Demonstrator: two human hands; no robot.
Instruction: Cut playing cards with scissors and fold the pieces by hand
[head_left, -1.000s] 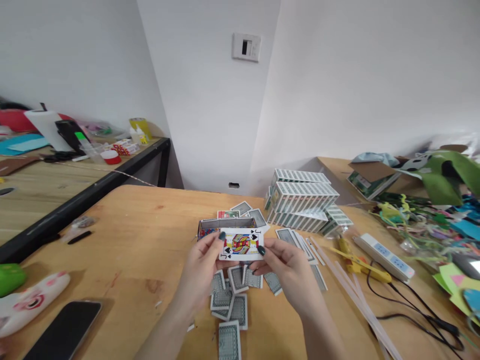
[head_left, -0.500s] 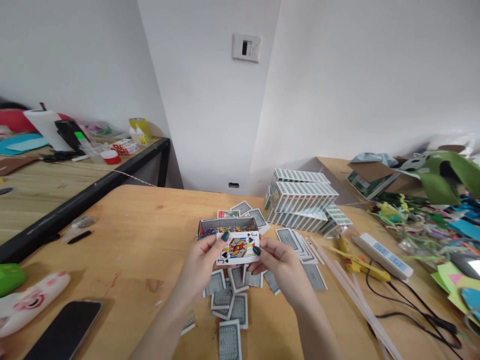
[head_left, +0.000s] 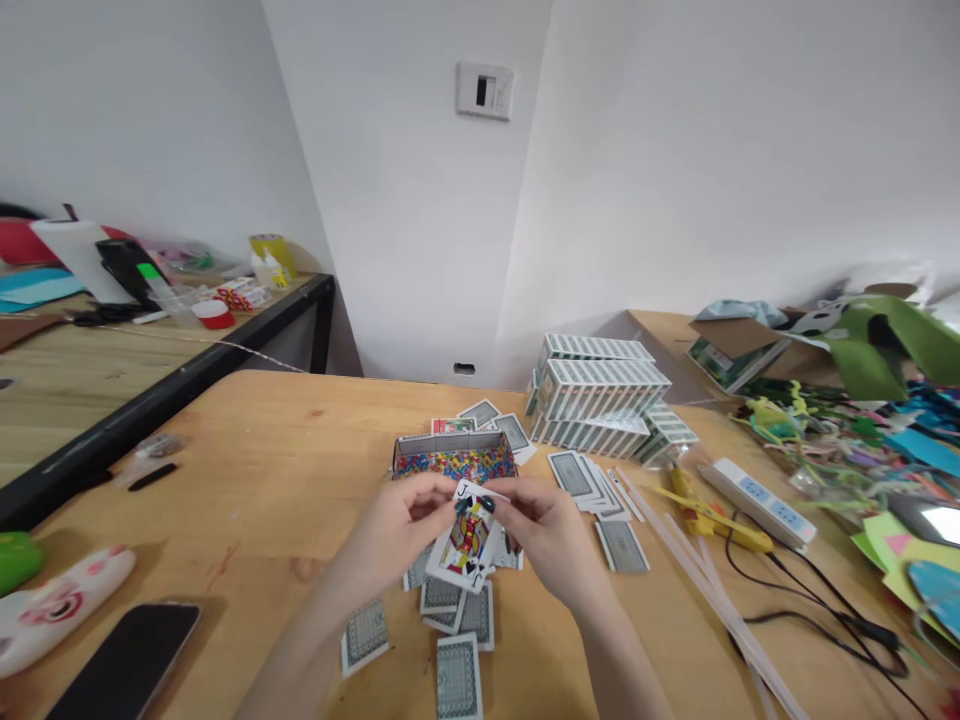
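Observation:
Between both hands is a jack of spades playing card (head_left: 466, 545), face toward me and tilted, its upper end pinched. My left hand (head_left: 411, 520) grips its upper left edge with thumb and fingers. My right hand (head_left: 536, 530) pinches the upper right side. Just beyond the hands stands an open box made of cards (head_left: 455, 443), with many small coloured pieces (head_left: 450, 462) inside. Below the held card, several face-down cards (head_left: 459, 675) lie scattered on the wooden table, partly overlapping. More cards (head_left: 577, 478) lie to the right of my right hand.
Stacked card-deck boxes (head_left: 600, 388) stand at the back right. A yellow glue gun (head_left: 701, 510), clear glue sticks (head_left: 712, 600), a power strip (head_left: 761, 500) and black cables lie on the right. A phone (head_left: 127, 660) and a white patterned object (head_left: 67, 610) lie at the left.
The jack has turned from lying sideways to nearly upright, and both hands have shifted to its upper end. A face-down card by my left forearm shows more fully.

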